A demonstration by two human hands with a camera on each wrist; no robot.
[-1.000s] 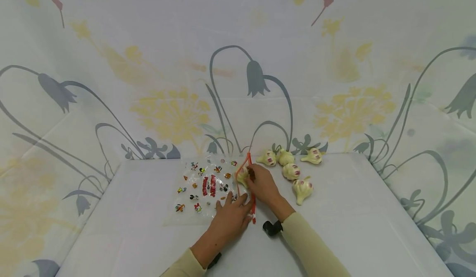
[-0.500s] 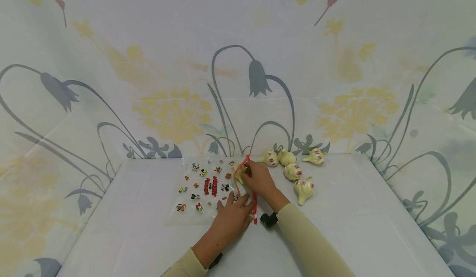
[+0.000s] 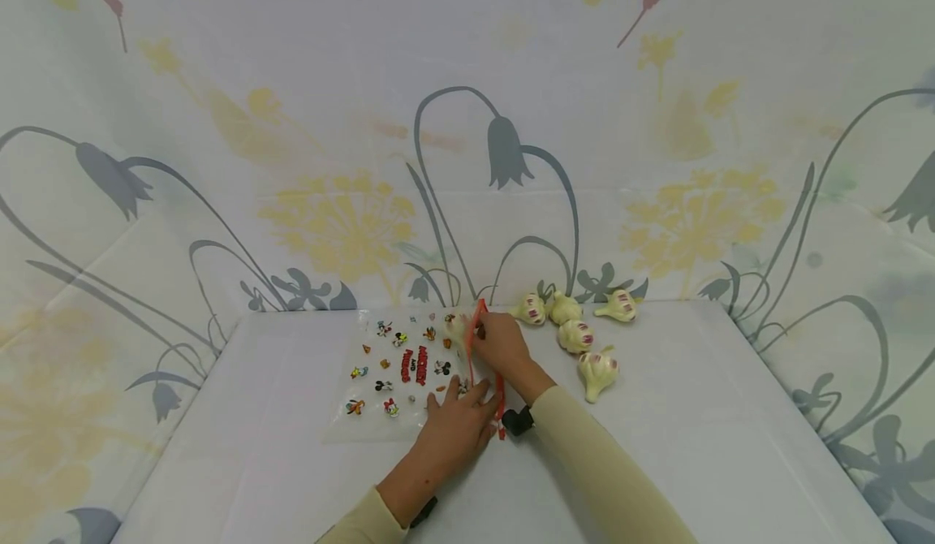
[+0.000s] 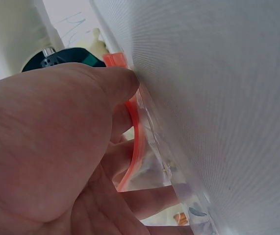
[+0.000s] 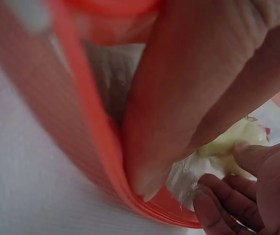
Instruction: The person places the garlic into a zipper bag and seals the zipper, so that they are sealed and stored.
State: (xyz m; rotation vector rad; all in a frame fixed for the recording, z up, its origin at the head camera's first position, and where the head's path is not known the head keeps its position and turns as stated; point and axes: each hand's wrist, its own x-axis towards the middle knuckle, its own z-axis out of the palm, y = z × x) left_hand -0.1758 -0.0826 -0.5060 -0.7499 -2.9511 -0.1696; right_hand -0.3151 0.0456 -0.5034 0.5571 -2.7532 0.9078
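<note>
A clear zip bag [image 3: 394,365] with small cartoon prints lies on the table, its mouth edged by a red-orange strip [image 3: 500,394]. My left hand [image 3: 453,430] rests over the front end of that mouth, fingers spread and pressing on the plastic; its thumb lies by the red strip [image 4: 136,117]. My right hand [image 3: 502,345] is at the bag's mouth, fingers partly inside. Just beyond them, a garlic bulb [image 3: 456,330] lies inside the bag. In the right wrist view, the right thumb overlaps the garlic bulb [image 5: 235,139], and a gap shows between thumb and curved fingers.
Several more garlic bulbs [image 3: 575,337] sit to the right of the bag, one garlic bulb [image 3: 598,373] nearer the front. The white table [image 3: 694,446] ends at a floral-printed curtain [image 3: 467,138] behind. A black wrist camera [image 3: 517,421] hangs under the right wrist.
The right hand has moved left into the bag's mouth, and the garlic bulb has gone from between its fingers to deeper inside the bag. The left hand has stayed put.
</note>
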